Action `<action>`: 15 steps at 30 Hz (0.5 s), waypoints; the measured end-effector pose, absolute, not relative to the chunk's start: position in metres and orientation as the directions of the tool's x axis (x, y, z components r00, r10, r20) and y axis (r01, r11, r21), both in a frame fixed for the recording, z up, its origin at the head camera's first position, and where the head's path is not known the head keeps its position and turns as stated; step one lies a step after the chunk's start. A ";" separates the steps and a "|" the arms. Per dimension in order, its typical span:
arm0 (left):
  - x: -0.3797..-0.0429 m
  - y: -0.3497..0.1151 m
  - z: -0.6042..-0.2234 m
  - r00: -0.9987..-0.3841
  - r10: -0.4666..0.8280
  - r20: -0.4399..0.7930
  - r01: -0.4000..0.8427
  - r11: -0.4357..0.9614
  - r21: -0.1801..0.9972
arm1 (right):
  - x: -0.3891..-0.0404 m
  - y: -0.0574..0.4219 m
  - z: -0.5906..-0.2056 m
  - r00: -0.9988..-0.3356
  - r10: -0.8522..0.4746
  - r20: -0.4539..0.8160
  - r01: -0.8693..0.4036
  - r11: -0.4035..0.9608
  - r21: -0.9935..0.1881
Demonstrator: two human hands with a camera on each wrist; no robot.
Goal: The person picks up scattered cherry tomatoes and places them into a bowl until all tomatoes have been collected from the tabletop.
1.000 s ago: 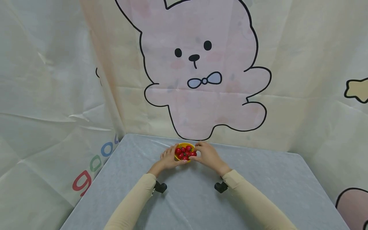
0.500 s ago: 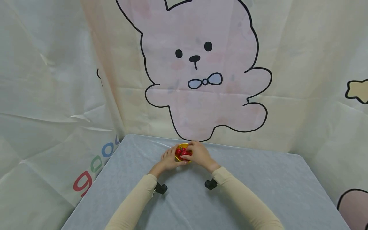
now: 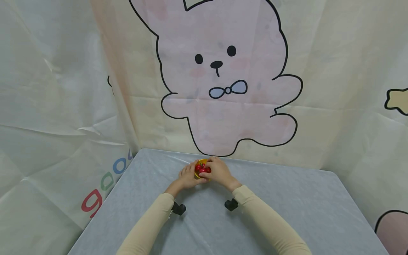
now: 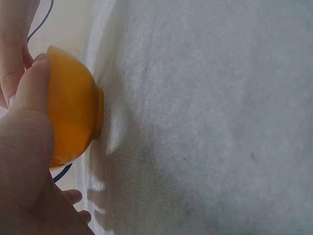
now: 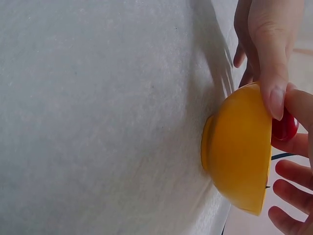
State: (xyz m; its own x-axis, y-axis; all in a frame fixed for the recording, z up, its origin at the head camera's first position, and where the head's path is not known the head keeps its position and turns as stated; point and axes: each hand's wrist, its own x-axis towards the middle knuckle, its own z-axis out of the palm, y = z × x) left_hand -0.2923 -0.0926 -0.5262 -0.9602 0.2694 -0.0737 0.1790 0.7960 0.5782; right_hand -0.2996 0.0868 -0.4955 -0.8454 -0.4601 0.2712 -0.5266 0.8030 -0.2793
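Observation:
A yellow bowl [image 5: 239, 152] stands upright near the table's far edge, filled with red, glossy cherry tomatoes [image 3: 203, 170], some showing green tops. My left hand [image 3: 188, 179] holds the bowl from its left side. In the left wrist view, its thumb lies along the bowl's outside near the rim. Over the bowl's right side is my right hand [image 3: 220, 173]. Its thumb and forefinger pinch a cherry tomato [image 5: 285, 128] just at the rim in the right wrist view, while the other fingers hang apart. The right hand hides part of the bowl's contents.
A grey-white cloth covers the table [image 3: 274, 205]. Behind it hangs a pale curtain [image 3: 334, 71] printed with a large pink bear. Black devices are strapped under both wrists. A dark cable [image 4: 41, 22] runs past the bowl in the wrist views.
My right hand has moved left and in over the bowl, covering more of the tomatoes. The left hand and the bowl have stayed in place.

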 end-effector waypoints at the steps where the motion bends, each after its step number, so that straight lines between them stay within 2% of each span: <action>1: -0.292 -0.093 -0.526 -0.960 0.272 -0.075 0.181 0.797 0.576 | -0.300 0.086 -0.496 -0.845 -0.460 0.273 -0.527 0.802 -0.280; 15: -0.294 -0.093 -0.530 -0.958 0.275 -0.079 0.182 0.799 0.572 | -0.300 0.084 -0.496 -0.859 -0.419 0.295 -0.500 0.813 -0.300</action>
